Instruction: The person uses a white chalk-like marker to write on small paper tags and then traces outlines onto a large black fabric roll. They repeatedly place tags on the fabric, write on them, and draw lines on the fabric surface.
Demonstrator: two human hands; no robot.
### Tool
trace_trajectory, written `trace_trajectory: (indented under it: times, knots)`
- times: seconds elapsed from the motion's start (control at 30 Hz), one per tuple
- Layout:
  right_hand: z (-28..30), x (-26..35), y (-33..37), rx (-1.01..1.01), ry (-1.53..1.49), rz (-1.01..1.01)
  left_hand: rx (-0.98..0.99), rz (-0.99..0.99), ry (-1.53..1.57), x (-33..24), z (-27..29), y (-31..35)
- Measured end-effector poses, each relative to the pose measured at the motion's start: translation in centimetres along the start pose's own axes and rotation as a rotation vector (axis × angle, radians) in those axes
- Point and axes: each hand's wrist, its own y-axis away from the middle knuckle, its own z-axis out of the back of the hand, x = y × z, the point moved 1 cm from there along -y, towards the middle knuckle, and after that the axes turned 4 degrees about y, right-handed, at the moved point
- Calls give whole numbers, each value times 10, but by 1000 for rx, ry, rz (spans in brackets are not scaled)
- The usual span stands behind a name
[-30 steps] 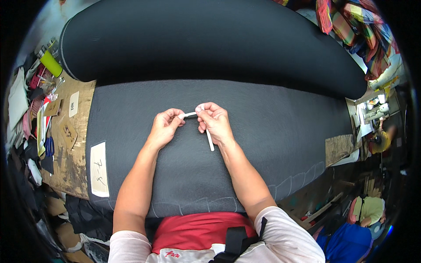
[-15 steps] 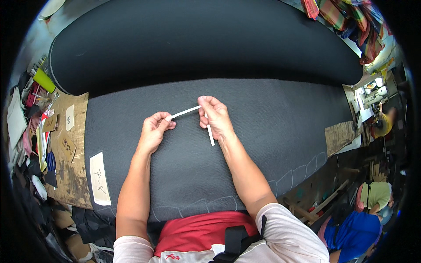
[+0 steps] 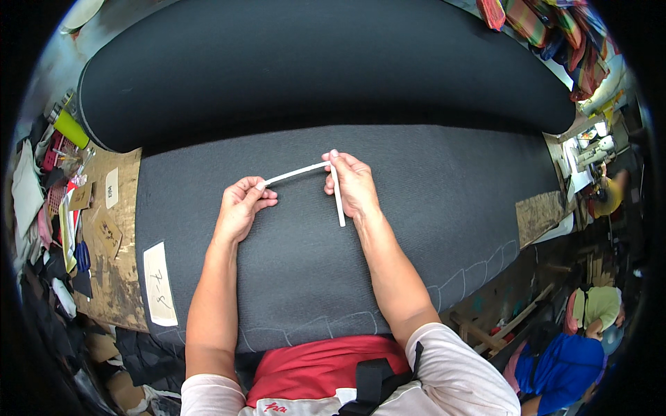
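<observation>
A narrow white strip stretches between my two hands above the black textured fabric. Its left end is pinched between thumb and fingers of my left hand. My right hand, a little higher and farther right, grips it between thumb and forefinger. Beyond that grip the strip bends sharply and its loose end hangs down beside my right palm. White outlines run along the fabric's near edge. A handwritten paper label lies on the fabric at left. What the strip is made of, I cannot tell.
Behind the fabric lies a large black roll. On the wooden table at left are blue-handled scissors, cardboard pieces and a green bottle. A sewing machine stands at right. People, one in blue, are at lower right.
My right hand has moved slightly right, away from the left, so the strip between them is longer. The left hand has shifted slightly left. Both still hold the strip.
</observation>
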Motion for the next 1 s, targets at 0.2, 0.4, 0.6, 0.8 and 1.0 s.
trace_trajectory:
  times: [0.2,0.4,0.6,0.8,1.0]
  knots:
    - [1,0,-1,113,-86,37,0,14,87,-3,2,0]
    - [5,0,-2,56,-178,-69,11,17,182,-4,4,-1]
    - [6,-1,-4,93,-174,-2,31,13,270,-5,6,-2]
    - [6,-3,-5,83,-129,29,15,15,347,-5,9,-2]
    - [8,1,-5,15,-261,-83,9,9,447,-8,10,-2]
